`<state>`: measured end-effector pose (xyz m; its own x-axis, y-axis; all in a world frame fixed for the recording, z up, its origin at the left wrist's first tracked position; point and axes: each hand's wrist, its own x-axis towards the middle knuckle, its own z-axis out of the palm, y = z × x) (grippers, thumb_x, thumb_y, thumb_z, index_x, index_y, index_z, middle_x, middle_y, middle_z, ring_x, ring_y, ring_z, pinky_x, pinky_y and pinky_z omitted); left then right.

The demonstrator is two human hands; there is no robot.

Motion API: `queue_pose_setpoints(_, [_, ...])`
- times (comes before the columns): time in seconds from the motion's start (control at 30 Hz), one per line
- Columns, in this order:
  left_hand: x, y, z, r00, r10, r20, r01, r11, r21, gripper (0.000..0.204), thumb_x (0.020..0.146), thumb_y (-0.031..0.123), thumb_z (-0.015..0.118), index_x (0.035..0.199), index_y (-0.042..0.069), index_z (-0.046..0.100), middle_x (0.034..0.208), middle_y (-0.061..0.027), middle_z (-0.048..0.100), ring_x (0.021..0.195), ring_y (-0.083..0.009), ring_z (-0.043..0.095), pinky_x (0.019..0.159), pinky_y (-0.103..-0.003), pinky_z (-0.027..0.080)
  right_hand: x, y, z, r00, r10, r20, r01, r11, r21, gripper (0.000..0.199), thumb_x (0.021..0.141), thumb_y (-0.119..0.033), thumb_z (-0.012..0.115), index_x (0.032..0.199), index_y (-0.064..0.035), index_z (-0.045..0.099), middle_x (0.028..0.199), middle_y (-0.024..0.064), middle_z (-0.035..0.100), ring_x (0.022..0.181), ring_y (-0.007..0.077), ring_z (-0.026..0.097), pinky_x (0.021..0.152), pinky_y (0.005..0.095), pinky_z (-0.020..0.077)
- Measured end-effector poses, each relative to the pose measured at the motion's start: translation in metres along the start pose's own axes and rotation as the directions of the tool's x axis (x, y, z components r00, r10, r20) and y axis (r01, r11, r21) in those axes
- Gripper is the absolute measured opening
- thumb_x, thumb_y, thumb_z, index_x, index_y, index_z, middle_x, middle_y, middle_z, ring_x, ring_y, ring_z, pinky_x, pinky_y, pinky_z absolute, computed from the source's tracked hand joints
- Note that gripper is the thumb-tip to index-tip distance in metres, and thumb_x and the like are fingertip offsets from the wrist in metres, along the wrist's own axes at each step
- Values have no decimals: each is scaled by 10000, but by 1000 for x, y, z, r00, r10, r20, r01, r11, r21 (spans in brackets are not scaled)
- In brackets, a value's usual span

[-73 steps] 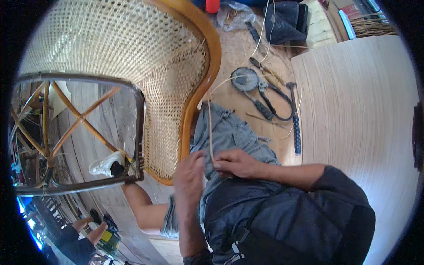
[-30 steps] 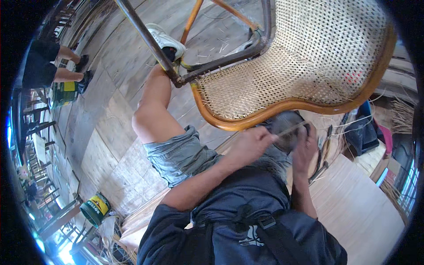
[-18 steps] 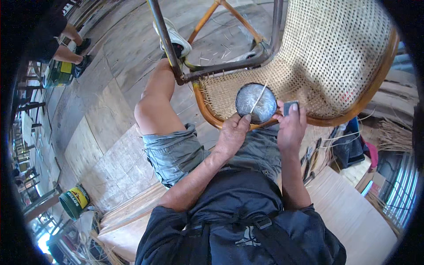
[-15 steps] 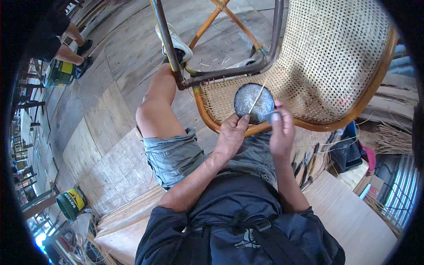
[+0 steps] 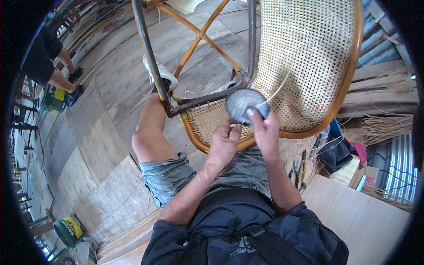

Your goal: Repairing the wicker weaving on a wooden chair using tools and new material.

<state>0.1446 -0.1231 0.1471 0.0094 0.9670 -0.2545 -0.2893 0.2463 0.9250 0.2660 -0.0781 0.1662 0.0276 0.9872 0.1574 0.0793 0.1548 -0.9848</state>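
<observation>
A shallow round grey dish [image 5: 240,104] with a dark rim is over the woven cane seat [image 5: 207,119] of a rattan chair. My right hand [image 5: 266,132] grips the dish's near right side, thumb on its face and fingers behind. A pale cane strand [image 5: 280,88] sticks out beyond the dish toward the upper right. My left hand [image 5: 224,141] is closed in a pinch just below the dish, by the strand's near end; the fingertips partly hide what they hold. The chair lies across my lap, its woven cane back [image 5: 309,48] rising to the right.
Dark chair legs [image 5: 151,57] and crossed rattan braces [image 5: 201,34] stand beyond my hands. Hand tools [image 5: 300,170] lie on my right by a light board [image 5: 349,212]. Bundled cane strips [image 5: 388,128] are farther right. A green bucket [image 5: 68,232] is at left; another person [image 5: 48,66] stands far left.
The dish has risen off the seat and tilted, now in my right hand, which was apart from it before. The view has shifted, so the chair appears lower and more to the left.
</observation>
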Motion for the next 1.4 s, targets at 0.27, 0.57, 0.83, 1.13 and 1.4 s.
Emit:
queue_pose_setpoints(0.27, [-118,86,-123,984,-165,66,160,985,68,489,815,240,607,1204,-13,451,758,23,507,538,-10,393,469,-144,308,32,-38,-140,758,-388,-524,-65,755,-653,454,813,-361,666,873,84,602,810,178,631,752,227,585,725,371,458])
queue_pose_setpoints(0.57, [-112,68,-255,757,188,-625,-81,977,196,505,848,124,621,1296,16,413,931,-17,489,696,-58,443,538,-144,358,-101,95,-296,724,237,-647,-619,637,-460,342,826,-253,621,1033,13,564,797,155,648,687,270,626,678,388,480])
queue_pose_setpoints(0.83, [15,23,-65,949,278,-151,-259,957,134,220,897,123,560,1101,48,521,822,-43,568,649,-101,501,560,-204,397,-137,168,-318,913,-77,-401,-371,252,-894,315,914,-256,444,1053,-9,583,901,223,629,822,375,606,775,443,455])
queue_pose_setpoints(1.13, [31,-39,37,994,-30,103,-10,932,362,183,875,99,481,1014,25,574,826,-23,573,658,-77,504,620,-235,436,-163,141,-204,845,393,-363,-451,159,-879,289,757,-165,624,1016,-44,585,863,213,585,822,398,556,705,456,439])
queue_pose_setpoints(1.4, [10,-73,38,954,93,287,-175,945,278,333,853,208,600,1104,-5,549,940,-158,607,862,-260,606,773,-317,476,-111,39,-125,836,387,-390,-511,807,-295,85,821,-51,620,873,11,593,802,48,591,736,118,533,690,258,440])
